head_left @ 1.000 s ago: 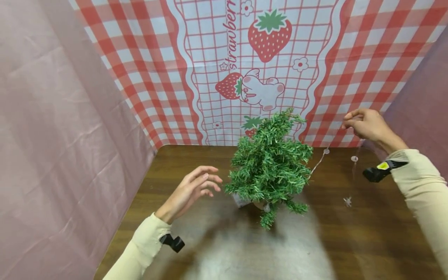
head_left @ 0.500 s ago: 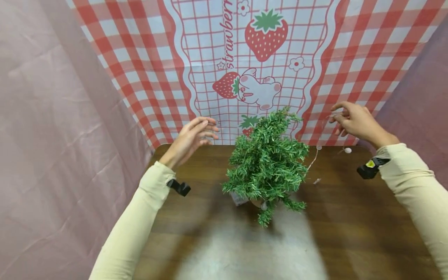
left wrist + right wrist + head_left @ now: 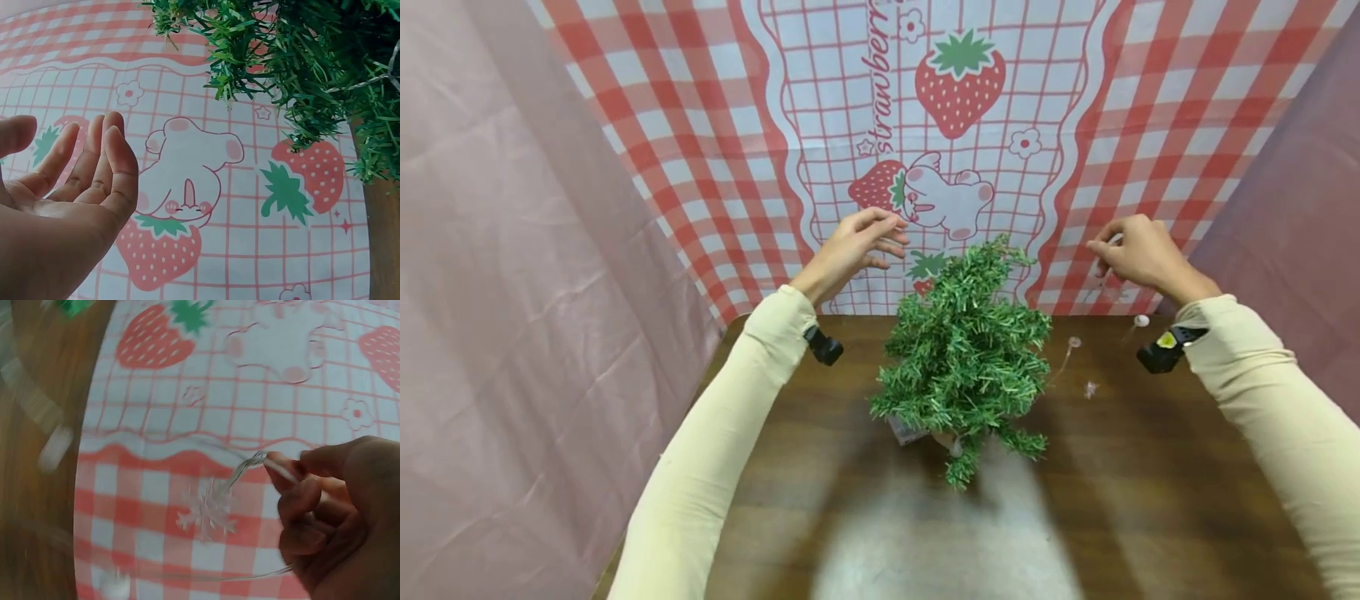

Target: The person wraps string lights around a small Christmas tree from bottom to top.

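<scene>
A small green artificial Christmas tree (image 3: 966,354) stands on the table. My right hand (image 3: 1138,250), to the right of its top, pinches the thin clear wire (image 3: 247,465) of a string of lights between thumb and fingers. A clear snowflake (image 3: 206,512) hangs on the wire just by the fingertips. More of the string dangles below, with small white round pieces (image 3: 1142,321) and another snowflake (image 3: 1090,389). My left hand (image 3: 867,242) hovers at the upper left of the tree, fingers loosely bent, holding nothing. In the left wrist view, wire (image 3: 369,81) shows among the branches.
The brown wooden table (image 3: 790,467) meets a strawberry-patterned checked cloth (image 3: 955,92) behind the tree. Pink fabric (image 3: 512,333) hangs at the left and more at the right. A pale block-like base (image 3: 906,429) partly shows under the branches.
My left hand has risen from the tree's lower left to near its top and moved right. The right hand has shifted left toward the tree, bringing the dangling string with it.
</scene>
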Demonstrator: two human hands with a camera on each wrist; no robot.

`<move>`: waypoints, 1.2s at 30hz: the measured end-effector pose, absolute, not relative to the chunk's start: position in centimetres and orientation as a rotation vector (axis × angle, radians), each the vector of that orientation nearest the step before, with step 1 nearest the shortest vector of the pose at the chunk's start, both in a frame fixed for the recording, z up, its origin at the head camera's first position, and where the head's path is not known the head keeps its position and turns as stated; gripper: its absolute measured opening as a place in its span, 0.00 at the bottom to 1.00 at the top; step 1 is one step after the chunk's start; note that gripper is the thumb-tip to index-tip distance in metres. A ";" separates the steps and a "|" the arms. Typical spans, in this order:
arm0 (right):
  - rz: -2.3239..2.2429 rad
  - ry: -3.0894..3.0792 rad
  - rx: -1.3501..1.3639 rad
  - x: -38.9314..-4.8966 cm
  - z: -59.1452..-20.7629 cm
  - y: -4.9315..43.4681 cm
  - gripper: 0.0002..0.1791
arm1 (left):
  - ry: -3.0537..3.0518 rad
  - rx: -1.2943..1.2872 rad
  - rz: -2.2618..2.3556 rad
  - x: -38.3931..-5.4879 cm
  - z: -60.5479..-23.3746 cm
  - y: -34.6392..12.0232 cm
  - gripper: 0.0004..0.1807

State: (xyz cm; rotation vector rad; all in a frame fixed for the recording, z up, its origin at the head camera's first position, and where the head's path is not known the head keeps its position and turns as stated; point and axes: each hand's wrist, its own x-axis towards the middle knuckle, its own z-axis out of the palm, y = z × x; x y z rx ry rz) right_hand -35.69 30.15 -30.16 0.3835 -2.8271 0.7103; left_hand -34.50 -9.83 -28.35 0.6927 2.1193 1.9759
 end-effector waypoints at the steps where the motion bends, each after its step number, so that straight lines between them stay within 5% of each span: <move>1: 0.790 -2.844 0.367 -35.7 -30.0 30.1 0.23 | 2.129 0.687 1.957 -34.6 -28.3 -9.6 0.19; 7: 1.154 -2.880 0.423 -35.7 -28.7 29.9 0.16 | 2.192 0.662 1.839 -34.5 -26.8 -8.6 0.18; 18: 0.282 -2.710 0.655 -35.9 -27.4 27.9 0.18 | 2.261 0.635 1.772 -37.4 -27.7 -7.1 0.17; 31: 0.301 -2.546 0.657 -36.2 -27.4 26.7 0.11 | 2.290 0.709 1.682 -37.0 -27.1 -6.3 0.18; 36: 0.300 -2.678 0.527 -36.3 -27.1 25.3 0.21 | 2.278 0.726 1.653 -35.9 -25.8 -5.5 0.21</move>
